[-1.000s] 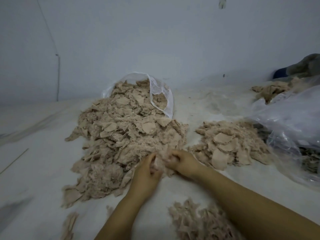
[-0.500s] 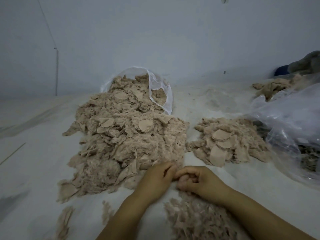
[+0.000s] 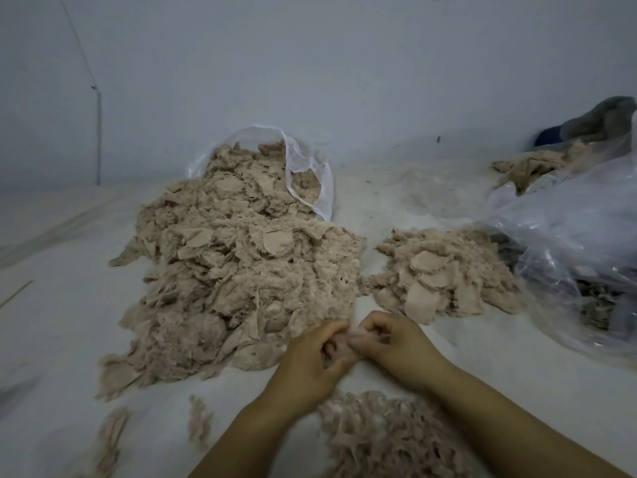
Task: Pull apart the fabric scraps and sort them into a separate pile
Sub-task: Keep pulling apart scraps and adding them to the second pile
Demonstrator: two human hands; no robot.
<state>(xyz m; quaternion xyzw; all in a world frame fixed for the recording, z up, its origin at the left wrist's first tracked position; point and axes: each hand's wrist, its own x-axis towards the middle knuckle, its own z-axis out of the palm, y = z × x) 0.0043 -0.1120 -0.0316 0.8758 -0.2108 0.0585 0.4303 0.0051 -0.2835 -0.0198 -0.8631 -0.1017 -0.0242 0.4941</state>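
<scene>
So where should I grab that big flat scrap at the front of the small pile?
Pinch the flat scrap by its loose lower edge, coming from the near side. It lies on top of the small pile, its bottom edge hanging free toward you, so it should probably lift off cleanly.

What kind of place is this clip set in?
Probably an informal textile-waste sorting space, not a home: big heap of beige scraps spilling from a mesh sack, clear plastic bag, bare wall.
</scene>
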